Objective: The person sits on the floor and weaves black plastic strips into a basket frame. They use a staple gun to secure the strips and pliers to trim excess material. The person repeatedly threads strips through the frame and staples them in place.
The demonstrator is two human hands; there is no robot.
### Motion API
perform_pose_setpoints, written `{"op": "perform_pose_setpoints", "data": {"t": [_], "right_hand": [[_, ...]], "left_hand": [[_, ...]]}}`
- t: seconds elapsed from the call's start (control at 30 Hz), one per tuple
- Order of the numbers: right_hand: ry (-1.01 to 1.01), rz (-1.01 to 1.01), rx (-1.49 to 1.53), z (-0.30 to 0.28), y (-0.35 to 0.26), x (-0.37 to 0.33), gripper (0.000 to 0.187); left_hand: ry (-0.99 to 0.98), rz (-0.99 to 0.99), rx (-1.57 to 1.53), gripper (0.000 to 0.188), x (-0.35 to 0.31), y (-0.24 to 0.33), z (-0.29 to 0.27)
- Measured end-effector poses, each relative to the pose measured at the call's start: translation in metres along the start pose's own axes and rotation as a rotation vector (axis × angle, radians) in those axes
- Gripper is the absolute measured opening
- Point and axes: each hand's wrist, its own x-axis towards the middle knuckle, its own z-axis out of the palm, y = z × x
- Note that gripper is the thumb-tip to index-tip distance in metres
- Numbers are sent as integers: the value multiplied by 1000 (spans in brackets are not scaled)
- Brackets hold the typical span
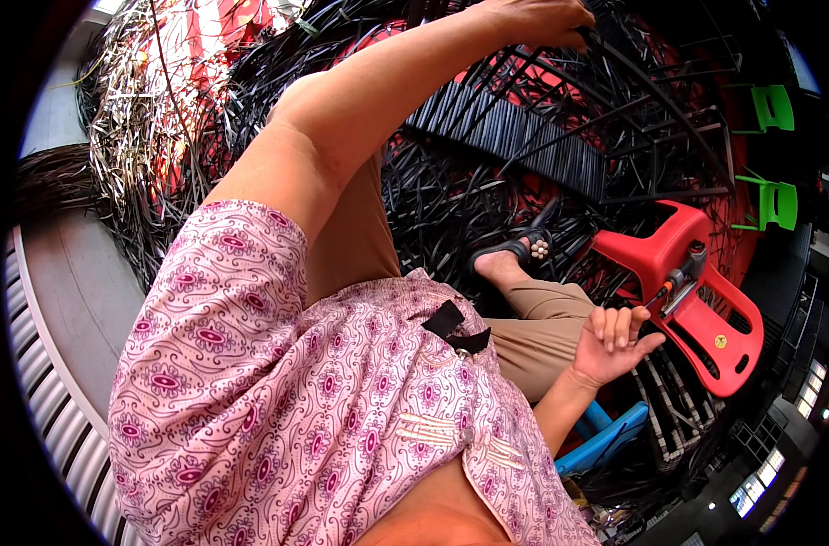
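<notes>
A black frame with thin bars stands in front of me, with a panel of close-set dark strips across part of it. My left hand reaches to the top of the picture, its fingers bent around the end of the frame's curved bar. What lies under those fingers is partly hidden. Lower down, my right hand is palm up beside my knee, fingers loosely curled and thumb apart, with nothing seen in it. Just past it, a tool with an orange part rests on a red plastic chair.
Loose black strips cover much of the red floor, with a lighter heap at the left. Two green chairs are at the far right. A blue plastic piece sits below my right hand. My sandalled foot is among the strips.
</notes>
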Motion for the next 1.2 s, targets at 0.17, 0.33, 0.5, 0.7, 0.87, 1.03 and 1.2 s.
{"op": "perform_pose_setpoints", "data": {"t": [0.17,0.33,0.5,0.7,0.87,1.03,1.2], "right_hand": [[56,-168,-592,38,37,90,48],[152,-130,-976,72,94,201,37],[104,-66,-1075,80,126,242,37],[165,-186,-853,79,145,251,24],[67,-87,-713,88,148,245,20],[104,14,-651,73,161,246,16],[102,1,-634,71,163,248,14]], "left_hand": [[-43,-48,1,21,-3,9,-4],[-76,-54,-28,21,-1,12,-1],[-51,-21,8,24,-4,8,-3],[-37,-11,-7,21,-4,5,-3],[-48,15,-27,17,-5,1,-4],[-118,-11,0,16,-3,3,-6],[-109,-10,6,15,-2,3,-6]]}}
